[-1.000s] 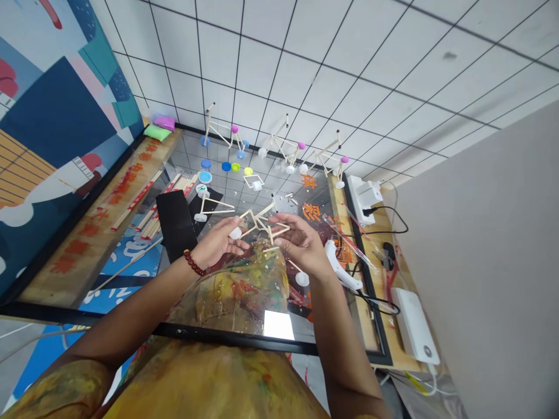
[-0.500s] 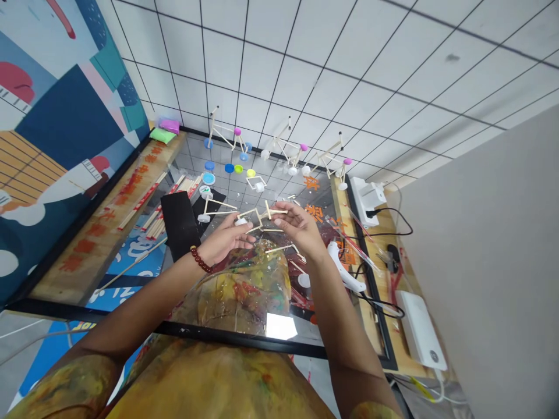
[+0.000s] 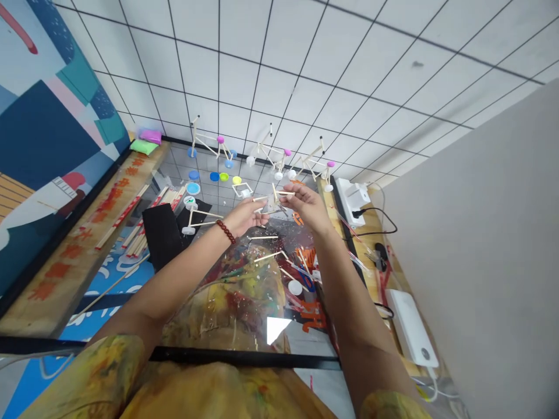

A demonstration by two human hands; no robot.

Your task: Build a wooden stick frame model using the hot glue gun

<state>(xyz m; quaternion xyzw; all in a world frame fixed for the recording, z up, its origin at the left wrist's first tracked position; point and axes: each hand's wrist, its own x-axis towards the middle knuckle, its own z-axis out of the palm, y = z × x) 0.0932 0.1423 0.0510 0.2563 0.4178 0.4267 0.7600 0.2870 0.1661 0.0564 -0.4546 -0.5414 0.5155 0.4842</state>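
My left hand (image 3: pixel 243 217), with a bead bracelet (image 3: pixel 226 231) on its wrist, and my right hand (image 3: pixel 304 203) meet over a glass-topped table (image 3: pixel 244 343). Their fingertips pinch opposite sides of a small frame of pale wooden sticks (image 3: pixel 273 201). The frame is partly hidden by my fingers. Below my wrists lie loose wooden sticks (image 3: pixel 263 237) and a white round cap (image 3: pixel 295 287). Just beyond my left hand stands a stick model on white wheels (image 3: pixel 196 218).
Several finished stick models (image 3: pixel 268 152) and coloured bottle caps (image 3: pixel 213 176) sit at the far end. Bundled sticks (image 3: pixel 152 201) and a black block (image 3: pixel 162 235) lie left. On the right are cables, a power bank (image 3: pixel 410 327) and a grey partition (image 3: pixel 471 233).
Both hands have moved farther forward and closer together, carrying the stick frame. The white disc earlier at my left fingers is no longer visible. My view has also shifted.
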